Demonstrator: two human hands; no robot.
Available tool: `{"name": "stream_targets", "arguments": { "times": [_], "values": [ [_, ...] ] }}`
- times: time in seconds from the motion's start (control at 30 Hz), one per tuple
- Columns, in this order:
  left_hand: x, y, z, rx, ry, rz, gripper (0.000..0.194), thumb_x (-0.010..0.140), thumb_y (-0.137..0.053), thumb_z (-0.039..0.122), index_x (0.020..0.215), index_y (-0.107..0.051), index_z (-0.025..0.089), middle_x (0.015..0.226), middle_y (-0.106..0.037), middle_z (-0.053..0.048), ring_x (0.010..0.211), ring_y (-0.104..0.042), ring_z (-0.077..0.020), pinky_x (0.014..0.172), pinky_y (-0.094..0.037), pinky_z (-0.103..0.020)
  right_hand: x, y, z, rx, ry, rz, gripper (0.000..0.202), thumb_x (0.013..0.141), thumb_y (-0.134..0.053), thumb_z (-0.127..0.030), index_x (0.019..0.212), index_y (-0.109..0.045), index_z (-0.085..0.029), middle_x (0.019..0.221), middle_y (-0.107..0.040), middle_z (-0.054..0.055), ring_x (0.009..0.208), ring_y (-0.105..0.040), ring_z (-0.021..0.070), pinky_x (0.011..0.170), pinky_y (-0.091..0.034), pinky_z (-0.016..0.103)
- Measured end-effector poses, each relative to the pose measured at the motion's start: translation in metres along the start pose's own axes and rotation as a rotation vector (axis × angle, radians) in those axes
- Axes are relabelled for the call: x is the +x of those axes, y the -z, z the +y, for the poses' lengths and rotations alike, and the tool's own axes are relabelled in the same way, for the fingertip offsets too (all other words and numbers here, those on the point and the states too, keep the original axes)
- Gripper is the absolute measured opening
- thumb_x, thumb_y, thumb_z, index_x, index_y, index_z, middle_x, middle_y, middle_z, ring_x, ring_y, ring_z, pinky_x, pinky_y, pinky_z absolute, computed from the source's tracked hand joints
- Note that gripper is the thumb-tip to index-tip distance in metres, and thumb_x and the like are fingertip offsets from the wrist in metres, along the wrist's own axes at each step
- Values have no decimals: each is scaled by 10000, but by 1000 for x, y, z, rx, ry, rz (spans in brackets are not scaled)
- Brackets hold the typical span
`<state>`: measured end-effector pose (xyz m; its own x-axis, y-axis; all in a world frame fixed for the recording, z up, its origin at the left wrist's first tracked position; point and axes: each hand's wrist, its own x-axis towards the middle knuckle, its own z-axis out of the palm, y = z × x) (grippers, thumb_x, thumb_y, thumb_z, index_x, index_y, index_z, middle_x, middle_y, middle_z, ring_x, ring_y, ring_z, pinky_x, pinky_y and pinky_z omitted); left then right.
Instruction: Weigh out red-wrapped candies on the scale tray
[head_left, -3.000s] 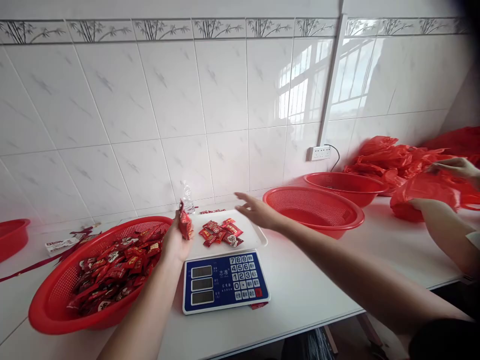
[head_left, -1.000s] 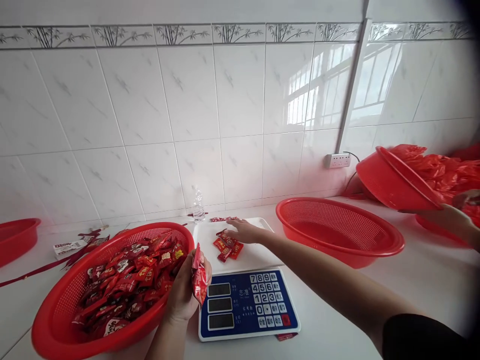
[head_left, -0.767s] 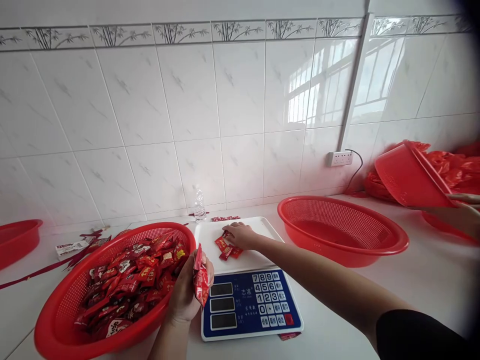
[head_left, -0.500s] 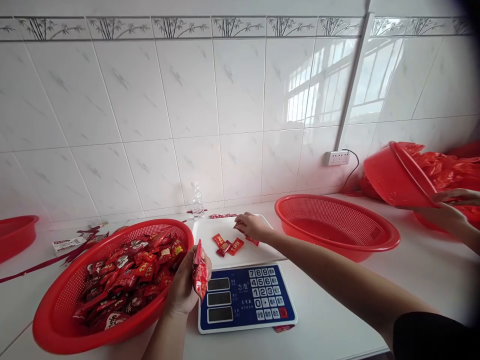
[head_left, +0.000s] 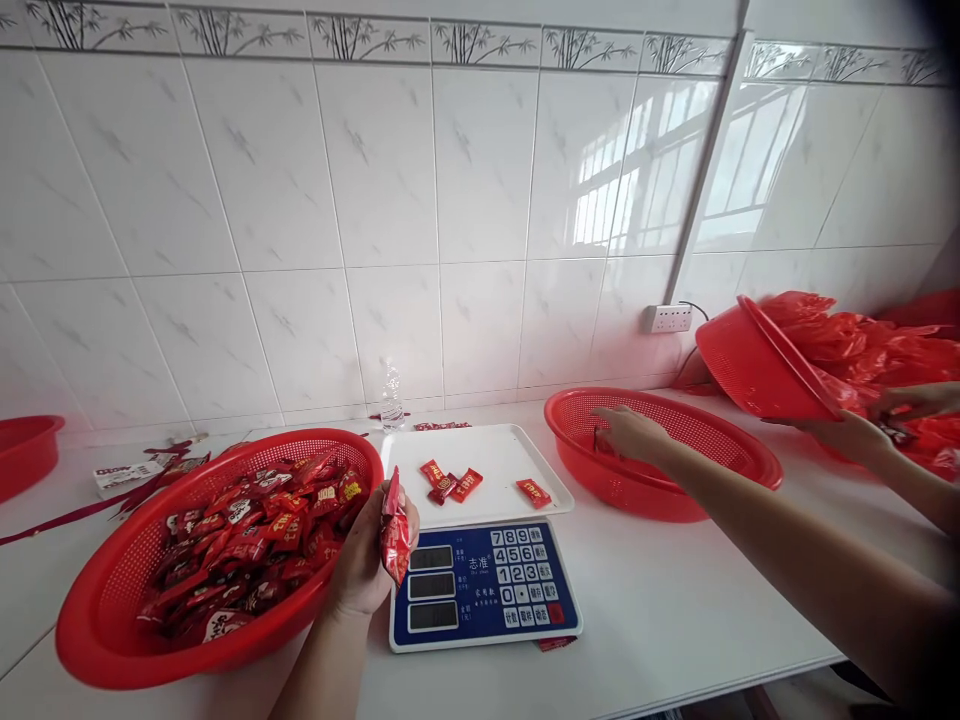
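Note:
My left hand (head_left: 366,555) is closed around a few red wrapped candies (head_left: 395,540), held upright in front of the scale (head_left: 484,588). My right hand (head_left: 634,437) is over the near-left part of the right red basket (head_left: 720,490), fingers pointing left and down. A small dark red wrapped candy (head_left: 601,438) shows under those fingertips, partly hidden by them. On the scale's white tray (head_left: 495,450) three red candies (head_left: 452,482) lie in a cluster, with a single candy (head_left: 533,492) farther right. The left red basket (head_left: 90,620) holds a heap of similar candies (head_left: 262,550).
A clear plastic bottle (head_left: 391,395) stands behind the tray. At right, another person's hands (head_left: 847,440) are near a tilted red basket (head_left: 757,365) and red plastic bags (head_left: 870,345). A small white box (head_left: 127,477) and red ribbon (head_left: 67,522) lie at left.
My right hand has moved right from the tray to the right basket, leaving one candy on the tray's right side. My left hand still holds its candies. The tilted basket has shifted slightly left.

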<state>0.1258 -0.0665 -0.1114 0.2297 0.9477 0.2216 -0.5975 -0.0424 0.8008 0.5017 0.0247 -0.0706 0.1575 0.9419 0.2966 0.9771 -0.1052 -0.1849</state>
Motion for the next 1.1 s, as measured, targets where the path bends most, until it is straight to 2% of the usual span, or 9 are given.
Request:
{"name": "stream_targets", "arguments": {
  "times": [0.1, 0.2, 0.3, 0.5, 0.67, 0.77, 0.87, 0.97, 1.1],
  "values": [
    [0, 0, 0, 15, -16, -25, 463, 705, -717, 543, 614, -451, 175, 496, -468, 42, 456, -378, -64, 439, -316, -179, -16, -4, -20, 72, 92, -112, 458, 886, -439, -311, 1311, -516, -159, 1279, -566, 189, 1100, -572, 303, 867, -465, 429],
    [-1, 0, 0, 30, -25, -31, 469, 711, -707, 553, 615, -446, 175, 497, -468, 42, 462, -376, -65, 446, -320, -182, -34, -8, -55, 186, 283, -313, 461, 873, -487, -392, 1298, -543, -222, 1191, -641, 101, 995, -630, 229, 828, -501, 330],
    [0, 0, -1, 8, -11, -4, 464, 694, -718, 562, 639, -466, 176, 504, -471, 45, 463, -364, -64, 435, -305, -182, -51, -13, -90, 257, 418, -466, 500, 826, -559, -425, 1293, -557, -246, 1267, -602, 88, 1060, -609, 242, 883, -489, 334],
    [0, 1, -1, 11, -13, 7, 442, 706, -711, 561, 655, -494, 179, 515, -473, 39, 477, -371, -72, 443, -317, -188, -62, -28, -147, 352, 529, -516, 705, 882, -410, -575, 1478, -267, -225, 1518, -303, 116, 1377, -299, 273, 1084, -317, 413],
    [0, -4, 2, -17, 12, 47, 465, 677, -734, 560, 638, -476, 176, 545, -430, 44, 493, -376, -70, 441, -314, -185, -51, -45, -180, 335, 662, -551, 806, 827, -427, -689, 1489, -221, -277, 1578, -117, 108, 1440, -16, 319, 1129, -77, 558],
    [-1, -7, 4, -42, 33, 67, 494, 648, -753, 562, 618, -447, 176, 558, -400, 50, 503, -375, -68, 447, -321, -183, -42, -54, -193, 269, 810, -494, 641, 861, -430, -638, 1417, -380, -323, 1537, -269, 92, 1424, -141, 330, 1101, -126, 588],
    [-1, -8, 4, -34, 52, 59, 490, 646, -756, 553, 619, -440, 180, 553, -393, 52, 493, -367, -68, 440, -321, -184, -35, -61, -202, 252, 860, -415, 392, 900, -491, -462, 1244, -571, -292, 1338, -530, 76, 1274, -430, 252, 1056, -297, 431],
    [0, -6, 2, -26, 59, 63, 492, 644, -760, 543, 620, -422, 186, 548, -382, 56, 486, -371, -69, 428, -316, -184, -32, -64, -204, 236, 779, -330, 274, 919, -474, -328, 1113, -626, -209, 1164, -616, 105, 1083, -554, 229, 908, -403, 342],
    [2, -3, -1, -13, 56, 46, 493, 648, -756, 545, 612, -422, 184, 528, -390, 58, 466, -356, -63, 417, -309, -182, -29, -56, -194, 195, 630, -268, 253, 914, -478, -364, 999, -633, -183, 1033, -656, 113, 861, -610, 221, 720, -418, 306]
  ]
}}
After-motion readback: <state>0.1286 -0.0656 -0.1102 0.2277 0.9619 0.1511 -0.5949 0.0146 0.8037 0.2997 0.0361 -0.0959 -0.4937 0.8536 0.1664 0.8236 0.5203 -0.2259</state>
